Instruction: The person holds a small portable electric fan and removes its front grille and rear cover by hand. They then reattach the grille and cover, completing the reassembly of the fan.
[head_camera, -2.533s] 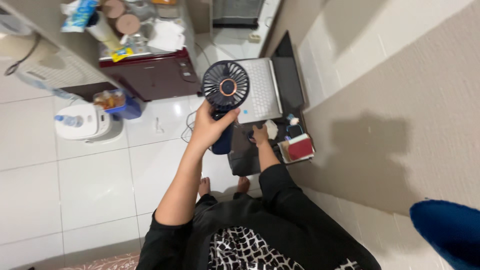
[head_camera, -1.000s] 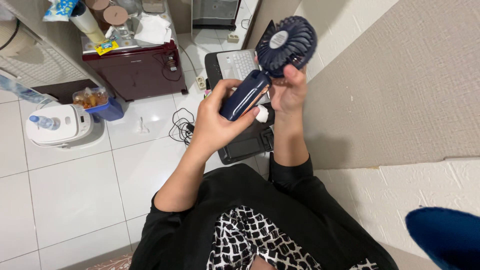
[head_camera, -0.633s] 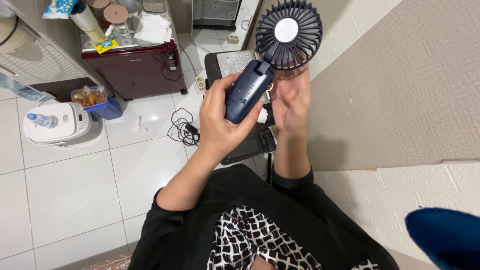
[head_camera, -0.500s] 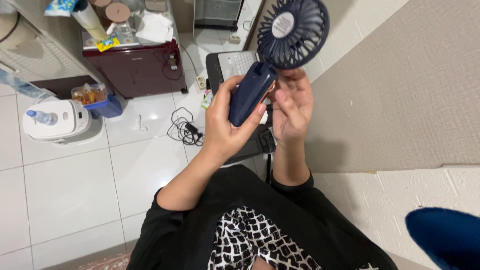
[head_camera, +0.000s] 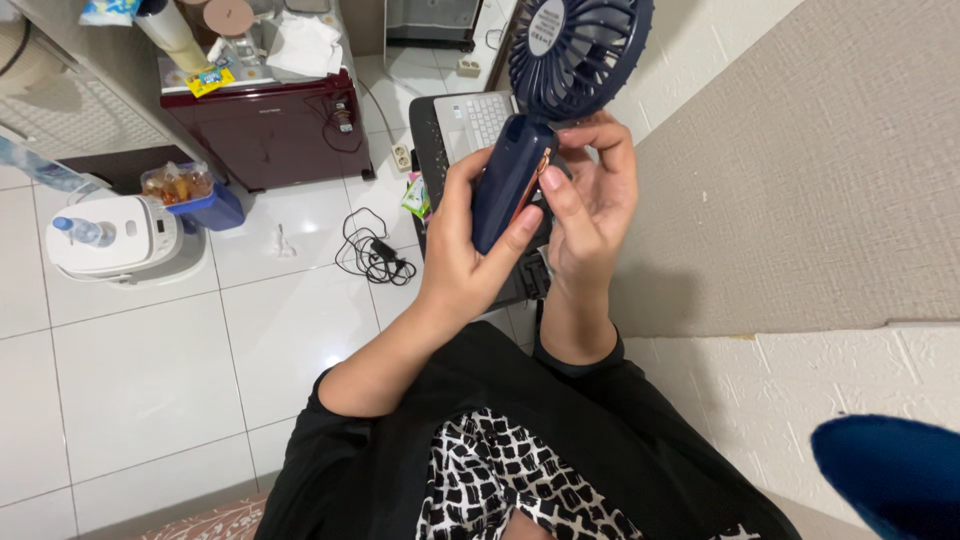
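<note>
Holding a navy handheld fan up at chest height, above a laptop on the floor. Left hand is closed around the fan's handle, fingers wrapped on one side and thumb pressed on the other. Right hand is half open, its curled fingertips touching the handle's copper-coloured edge near the neck. Looks light, rigid plastic, fairly smooth; the handle is the safest hold, not the slatted cage.
</note>
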